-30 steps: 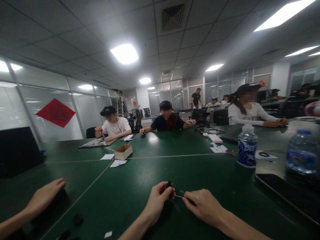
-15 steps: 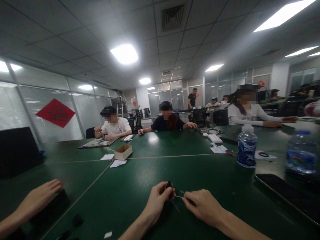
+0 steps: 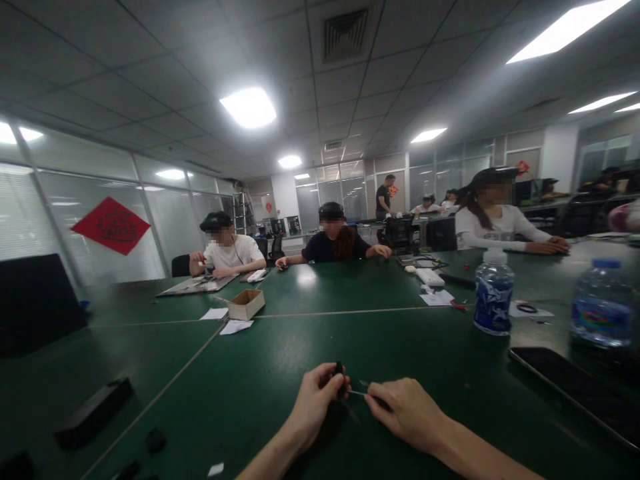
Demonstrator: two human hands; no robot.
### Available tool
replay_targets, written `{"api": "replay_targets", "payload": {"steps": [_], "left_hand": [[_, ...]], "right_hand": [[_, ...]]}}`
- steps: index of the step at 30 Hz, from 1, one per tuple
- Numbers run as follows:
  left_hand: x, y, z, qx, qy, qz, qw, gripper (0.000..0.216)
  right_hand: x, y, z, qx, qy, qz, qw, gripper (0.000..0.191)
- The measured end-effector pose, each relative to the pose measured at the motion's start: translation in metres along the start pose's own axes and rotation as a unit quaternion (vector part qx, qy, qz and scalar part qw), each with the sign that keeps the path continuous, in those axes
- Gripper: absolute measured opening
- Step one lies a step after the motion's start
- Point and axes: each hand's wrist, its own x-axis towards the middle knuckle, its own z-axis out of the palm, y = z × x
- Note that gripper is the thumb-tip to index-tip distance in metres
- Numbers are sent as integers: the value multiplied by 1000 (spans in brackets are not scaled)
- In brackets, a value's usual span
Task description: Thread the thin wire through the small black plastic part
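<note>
Near the front of the green table (image 3: 280,373), my left hand (image 3: 313,403) pinches a small black part (image 3: 339,369) between thumb and fingers. Just to its right, my right hand (image 3: 407,410) is closed on a thin, light rod (image 3: 357,393), whose tip points at the black part. Whether the rod touches the part is hard to see. A faint, clear strip lies around the fingers, too blurred to name. Both hands are held close together above the tabletop.
To the left lie a long black box (image 3: 95,412), a small black piece (image 3: 156,440) and a white scrap (image 3: 216,469). A phone (image 3: 575,393) and two bottles, one blue-labelled (image 3: 494,293), stand right. An open cardboard box (image 3: 247,305) sits farther off; people work across the table.
Another person's hand at the left has left the view, uncovering the long black box. My two hands stay in almost the same place. The person at right has drawn their hands together.
</note>
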Motion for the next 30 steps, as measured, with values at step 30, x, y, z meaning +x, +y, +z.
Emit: {"api": "replay_targets", "payload": {"steps": [30], "left_hand": [[2, -6, -2, -59, 7, -24, 998, 41]], "right_hand": [[-2, 0, -4, 5, -23, -9, 1000, 34]]}}
